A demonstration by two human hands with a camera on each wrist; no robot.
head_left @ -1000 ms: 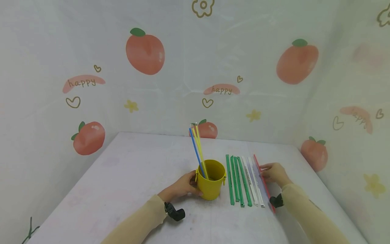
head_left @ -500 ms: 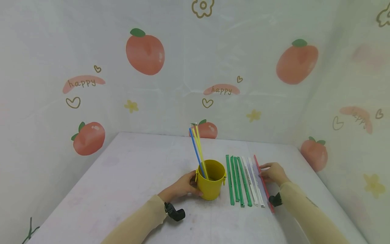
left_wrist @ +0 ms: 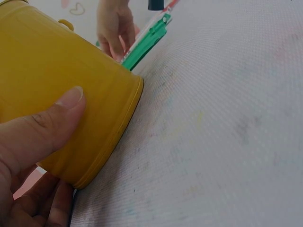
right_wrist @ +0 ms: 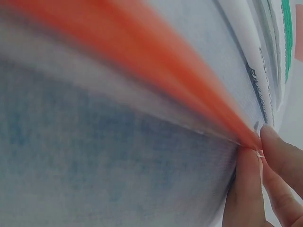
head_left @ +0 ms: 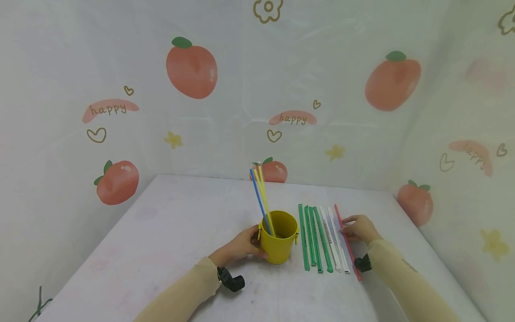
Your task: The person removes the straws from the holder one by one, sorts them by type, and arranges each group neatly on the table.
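Observation:
My left hand grips the left side of a small yellow bucket standing on the table. In the left wrist view its thumb presses the bucket's wall. A blue straw and a few yellow straws lean to the left inside the bucket. At the right end of a row of straws, my right hand pinches a red straw around its middle. The right wrist view shows that red straw running close over the cloth to the thumb and fingertips.
Several green-wrapped straws lie side by side just right of the bucket. White-wrapped straws lie between them and the red one. A pale sheet with printed fruit covers the walls behind the white table.
My right hand and the red straw have shifted very slightly left, toward the white straws. The left hand and bucket stay still.

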